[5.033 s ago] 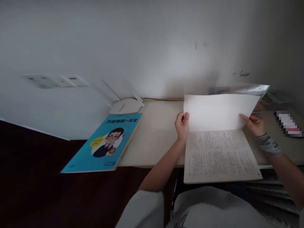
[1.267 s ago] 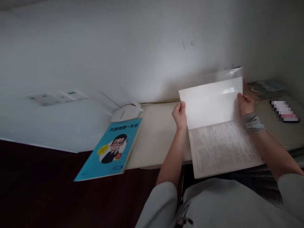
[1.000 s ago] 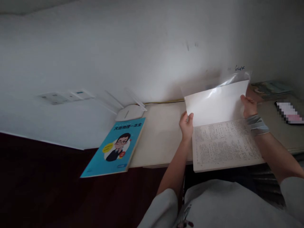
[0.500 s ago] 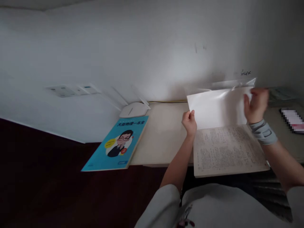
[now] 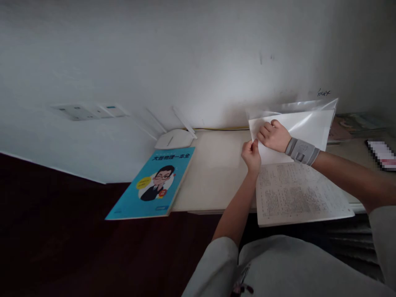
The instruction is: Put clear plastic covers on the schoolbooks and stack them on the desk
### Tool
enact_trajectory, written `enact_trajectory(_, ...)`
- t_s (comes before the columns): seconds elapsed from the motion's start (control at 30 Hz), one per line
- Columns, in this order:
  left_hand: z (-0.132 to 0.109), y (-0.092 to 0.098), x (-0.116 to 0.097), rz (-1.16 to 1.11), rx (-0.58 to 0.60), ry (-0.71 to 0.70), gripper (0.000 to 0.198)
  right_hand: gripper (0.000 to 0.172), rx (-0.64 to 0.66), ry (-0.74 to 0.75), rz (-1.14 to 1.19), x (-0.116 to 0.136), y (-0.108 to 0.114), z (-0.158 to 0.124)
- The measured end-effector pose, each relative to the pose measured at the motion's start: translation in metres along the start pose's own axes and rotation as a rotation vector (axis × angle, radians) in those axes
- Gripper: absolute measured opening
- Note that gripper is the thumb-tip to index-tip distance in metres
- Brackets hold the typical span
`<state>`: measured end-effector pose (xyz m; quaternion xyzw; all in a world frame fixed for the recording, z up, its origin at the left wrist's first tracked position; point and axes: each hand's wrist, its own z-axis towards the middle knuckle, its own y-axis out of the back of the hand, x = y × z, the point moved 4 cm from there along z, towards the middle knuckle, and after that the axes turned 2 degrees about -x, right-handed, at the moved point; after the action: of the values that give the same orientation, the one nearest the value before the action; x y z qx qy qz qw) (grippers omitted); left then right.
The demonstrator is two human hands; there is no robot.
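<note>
A book with densely printed pages [image 5: 287, 194] lies open at the table's front edge, and its white inside cover [image 5: 312, 134] is raised towards the wall. Clear plastic film [image 5: 297, 106] sticks out past the cover's top edge and shines with reflections. My left hand [image 5: 252, 156] is closed in a pinch on the cover's left edge. Just above and to its right, my right hand [image 5: 274, 135], with a grey wrist strap, rests against the cover's left part. Its fingers are curled, and what they hold, if anything, is hidden.
A blue book [image 5: 151, 183] with a cartoon figure overhangs the table's left front edge. Behind it stands a white router [image 5: 175, 139] with antennas. To the right are a phone [image 5: 382, 154] and a stack of books or papers [image 5: 352, 126] by the wall.
My right hand has moved left from the cover's right edge to its left side, beside my left hand, and its fingers have curled. My left hand keeps its pinch.
</note>
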<state>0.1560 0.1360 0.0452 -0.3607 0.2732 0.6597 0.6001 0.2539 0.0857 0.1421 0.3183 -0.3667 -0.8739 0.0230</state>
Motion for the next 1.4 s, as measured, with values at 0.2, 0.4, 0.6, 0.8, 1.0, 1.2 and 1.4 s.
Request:
enact_trajectory(0.2,0.011,-0.001,0.0,-0.062,0.08,-0.057,0.017,0.035,-0.018,0.147,0.085,0.012,0.0,0.004)
enact_trajectory(0.4,0.009,0.0,0.004,-0.007,0.067,0.111,0.029,0.036,-0.03,0.071,0.104,0.009,-0.004,-0.003)
enact_trajectory(0.6,-0.005,0.018,0.014,0.114,0.358,0.071,0.027,0.036,-0.049,0.034,0.092,0.008,-0.009,-0.005)
enact_trajectory(0.8,-0.01,0.029,0.025,0.239,0.541,-0.054,0.036,0.034,0.012,0.027,0.184,0.023,-0.007,-0.017)
enact_trajectory(1.0,-0.003,0.041,0.007,0.187,0.556,-0.114,0.025,0.038,-0.405,-0.621,0.234,-0.057,0.05,-0.109)
enact_trajectory(1.2,-0.002,0.051,0.001,0.109,0.55,-0.054,0.016,0.065,-0.504,-1.095,0.677,-0.109,0.043,-0.213)
enact_trajectory(1.4,0.0,0.047,0.007,0.033,0.595,0.055,0.011,0.053,-0.271,-1.17,0.966,-0.078,-0.008,-0.251)
